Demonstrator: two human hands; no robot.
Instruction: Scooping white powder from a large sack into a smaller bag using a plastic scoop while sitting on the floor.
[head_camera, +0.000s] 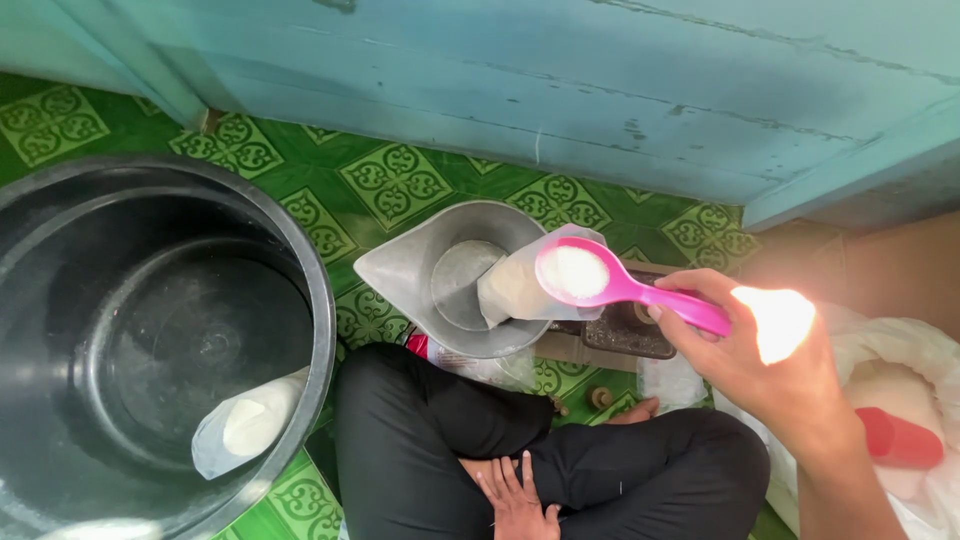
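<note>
I sit cross-legged on a green patterned floor (395, 185). On it, at my left, stands a big black tub (310, 270); ahead, a grey metal scale pan (400, 270); at my right, a white sack (900, 350).

Right hand (765, 355): arm extended forward, fingers closed in a grip, thumb on top, partly overexposed | Left hand (515, 495): lying flat on crossed legs, fingers extended, empty
</note>
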